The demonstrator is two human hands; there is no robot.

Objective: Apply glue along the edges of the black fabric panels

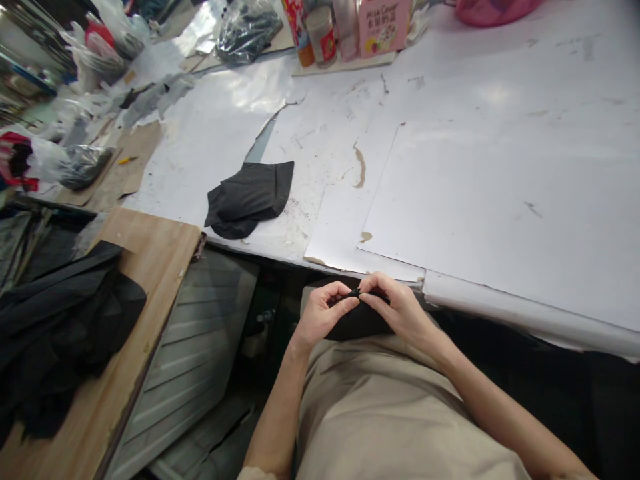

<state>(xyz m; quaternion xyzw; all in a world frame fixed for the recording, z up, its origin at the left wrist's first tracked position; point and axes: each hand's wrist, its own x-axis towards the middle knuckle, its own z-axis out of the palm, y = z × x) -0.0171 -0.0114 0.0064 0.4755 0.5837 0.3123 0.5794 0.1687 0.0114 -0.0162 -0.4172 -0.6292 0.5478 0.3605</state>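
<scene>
My left hand and my right hand meet close to my body, just in front of the table edge. Between thumb and fingers, each pinches the top edge of a piece of black fabric. The fingertips nearly touch, and the fabric hangs below them against my lap. What part of the fabric is pinched is too small to make out. Another folded piece of black fabric lies on the white tabletop, ahead and to the left of my hands.
On the left, a pile of black cloth covers part of a wooden board. Jars and a pink box stand at the back. Plastic bags and a yellow cutter lie to the far left.
</scene>
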